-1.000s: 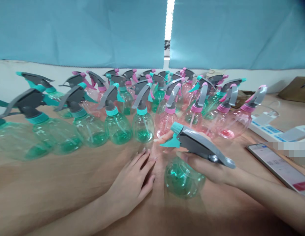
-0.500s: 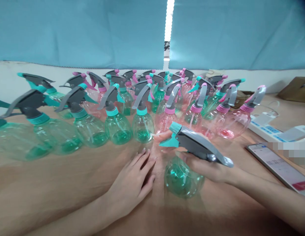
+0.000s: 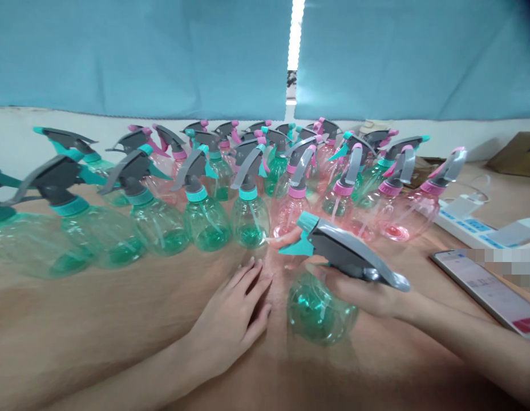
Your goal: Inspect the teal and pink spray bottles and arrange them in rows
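My right hand is wrapped round the neck of a clear green spray bottle with a grey and teal trigger head. Its nozzle points left and away from me, and the index finger reaches out behind the teal trigger. Part of the grip is hidden by the spray head. My left hand lies flat on the wooden table, fingers stretched forward, just left of that bottle and apart from it. In front of the fingertips stands another green spray bottle with a teal collar.
Several green bottles line the left front, such as one spray bottle; pink ones, like this bottle, stand to the right. More fill the rows behind. A phone and a white power strip lie at right. A blue curtain hangs behind.
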`<state>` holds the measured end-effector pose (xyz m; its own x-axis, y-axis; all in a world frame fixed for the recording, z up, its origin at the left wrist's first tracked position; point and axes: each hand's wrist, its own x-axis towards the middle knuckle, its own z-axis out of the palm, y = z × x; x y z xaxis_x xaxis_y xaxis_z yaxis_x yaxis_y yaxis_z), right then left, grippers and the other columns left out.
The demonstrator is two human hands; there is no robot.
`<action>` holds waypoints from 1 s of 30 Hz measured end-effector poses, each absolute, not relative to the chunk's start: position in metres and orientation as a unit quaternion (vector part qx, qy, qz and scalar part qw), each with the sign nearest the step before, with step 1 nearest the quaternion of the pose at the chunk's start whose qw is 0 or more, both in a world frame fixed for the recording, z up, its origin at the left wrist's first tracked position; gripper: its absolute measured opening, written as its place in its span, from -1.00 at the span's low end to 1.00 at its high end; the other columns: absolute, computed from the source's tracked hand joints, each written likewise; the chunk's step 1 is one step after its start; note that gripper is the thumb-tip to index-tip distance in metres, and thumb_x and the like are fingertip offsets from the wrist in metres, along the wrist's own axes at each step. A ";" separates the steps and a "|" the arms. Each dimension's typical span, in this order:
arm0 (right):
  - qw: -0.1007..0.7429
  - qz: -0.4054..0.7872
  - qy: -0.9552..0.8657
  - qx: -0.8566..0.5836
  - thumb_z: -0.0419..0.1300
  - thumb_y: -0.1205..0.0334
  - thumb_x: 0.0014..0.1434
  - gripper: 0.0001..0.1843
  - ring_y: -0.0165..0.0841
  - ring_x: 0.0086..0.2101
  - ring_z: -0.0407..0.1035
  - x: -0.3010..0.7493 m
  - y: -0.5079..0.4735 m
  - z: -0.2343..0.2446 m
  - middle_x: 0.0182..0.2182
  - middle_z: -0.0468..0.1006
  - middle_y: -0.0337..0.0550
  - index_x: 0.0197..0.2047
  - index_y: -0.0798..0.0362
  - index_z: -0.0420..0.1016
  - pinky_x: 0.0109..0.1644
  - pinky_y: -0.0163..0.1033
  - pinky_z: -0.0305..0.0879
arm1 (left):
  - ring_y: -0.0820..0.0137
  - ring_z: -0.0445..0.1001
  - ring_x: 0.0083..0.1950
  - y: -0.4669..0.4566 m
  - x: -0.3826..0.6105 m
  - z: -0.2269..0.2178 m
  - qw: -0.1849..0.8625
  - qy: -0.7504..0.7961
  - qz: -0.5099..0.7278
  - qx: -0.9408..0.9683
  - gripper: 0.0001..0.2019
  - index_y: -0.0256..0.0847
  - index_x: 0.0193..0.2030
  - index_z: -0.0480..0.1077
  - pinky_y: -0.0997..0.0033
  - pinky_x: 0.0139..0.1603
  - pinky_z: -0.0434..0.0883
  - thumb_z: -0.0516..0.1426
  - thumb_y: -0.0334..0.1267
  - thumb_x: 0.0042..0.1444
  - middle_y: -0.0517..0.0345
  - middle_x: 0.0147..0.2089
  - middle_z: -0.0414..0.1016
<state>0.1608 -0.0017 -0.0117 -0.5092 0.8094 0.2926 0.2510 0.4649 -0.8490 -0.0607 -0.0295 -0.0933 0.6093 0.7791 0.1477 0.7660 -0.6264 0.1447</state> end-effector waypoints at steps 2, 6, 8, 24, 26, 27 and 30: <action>0.351 0.436 -0.766 -0.317 0.03 0.33 0.10 -0.73 -0.54 -0.68 -0.06 0.159 -0.002 -0.012 -0.68 0.04 -0.39 -0.59 -0.02 0.09 -0.70 -0.44 -0.02 | 0.10 0.12 0.39 -0.029 -0.061 -0.093 0.032 0.432 0.098 0.896 -0.55 -0.28 0.32 0.18 -0.01 0.30 0.23 -0.03 -0.22 0.33 -0.11 0.37 0.17; 0.351 0.453 -0.755 -0.319 0.03 0.38 0.10 -0.71 -0.54 -0.68 -0.08 0.158 -0.003 -0.012 -0.68 0.01 -0.40 -0.60 -0.02 0.08 -0.68 -0.43 -0.03 | 0.10 0.13 0.38 -0.030 -0.060 -0.094 0.031 0.434 0.101 0.895 -0.55 -0.29 0.31 0.19 -0.01 0.29 0.25 -0.03 -0.22 0.32 -0.12 0.37 0.17; 0.345 0.449 -0.759 -0.322 0.02 0.41 0.08 -0.71 -0.54 -0.68 -0.06 0.158 -0.003 -0.011 -0.68 0.03 -0.41 -0.61 -0.01 0.07 -0.66 -0.43 0.03 | 0.10 0.13 0.38 -0.030 -0.060 -0.093 0.030 0.431 0.103 0.896 -0.56 -0.29 0.31 0.19 0.00 0.29 0.25 -0.03 -0.22 0.33 -0.11 0.37 0.18; 0.344 0.396 -0.774 -0.355 0.14 0.17 0.21 -0.79 -0.39 -0.49 0.42 0.167 -0.004 -0.016 -0.56 0.44 -0.27 -0.46 -0.05 0.44 -0.43 -0.35 0.44 | 0.07 0.18 0.35 -0.030 -0.061 -0.095 0.022 0.426 0.109 0.898 -0.59 -0.30 0.27 0.24 -0.02 0.24 0.30 -0.03 -0.25 0.31 -0.15 0.34 0.22; 0.334 0.387 -0.775 -0.370 0.12 0.13 0.22 -0.75 -0.46 -0.60 0.26 0.168 -0.005 -0.017 -0.63 0.30 -0.32 -0.49 -0.04 0.40 -0.57 -0.39 0.29 | 0.07 0.18 0.35 -0.030 -0.060 -0.094 0.023 0.428 0.109 0.897 -0.59 -0.30 0.26 0.24 -0.02 0.24 0.31 -0.03 -0.25 0.32 -0.16 0.33 0.24; 0.332 0.386 -0.776 -0.372 0.12 0.12 0.22 -0.74 -0.49 -0.63 0.17 0.168 -0.005 -0.017 -0.64 0.24 -0.34 -0.50 -0.03 0.39 -0.62 -0.40 0.22 | 0.07 0.18 0.35 -0.030 -0.060 -0.094 0.024 0.429 0.109 0.897 -0.59 -0.30 0.26 0.24 -0.02 0.24 0.30 -0.03 -0.25 0.32 -0.16 0.33 0.24; 0.339 0.384 -0.775 -0.370 0.12 0.12 0.22 -0.76 -0.51 -0.66 0.03 0.166 -0.005 -0.017 -0.66 0.15 -0.38 -0.47 -0.03 0.39 -0.65 -0.40 0.10 | 0.07 0.16 0.36 -0.030 -0.060 -0.095 0.024 0.427 0.109 0.897 -0.58 -0.31 0.27 0.23 -0.02 0.25 0.29 -0.03 -0.24 0.32 -0.15 0.34 0.22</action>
